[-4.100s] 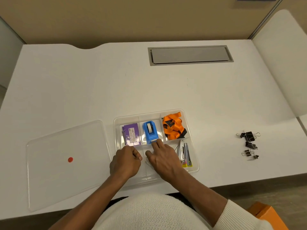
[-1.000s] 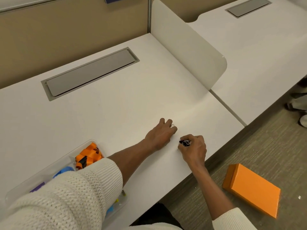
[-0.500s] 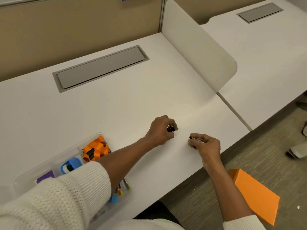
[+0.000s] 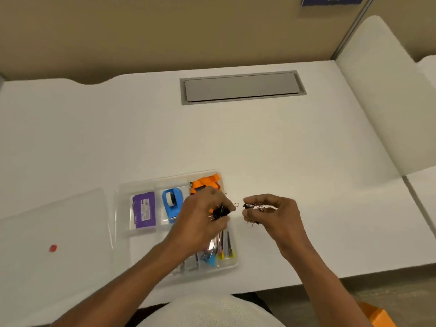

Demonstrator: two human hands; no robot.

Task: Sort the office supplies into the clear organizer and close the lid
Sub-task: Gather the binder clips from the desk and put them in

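Head view: left hand is curled around a bunch of black binder clips, held over the right side of the clear organizer. Right hand sits just right of the left hand, off the organizer's right edge, fingers pinched on more black clips with wire handles poking out. The two hands are close together but not touching.

Just left of the left hand, inside the organizer: blue tape dispenser, then a purple packet further left. An orange lanyard lies beyond the left hand's knuckles. Below the left hand, near its wrist, lie mixed small items, blurry. The clear lid with a red dot lies flat on the white desk, far left of both hands, beside the organizer.
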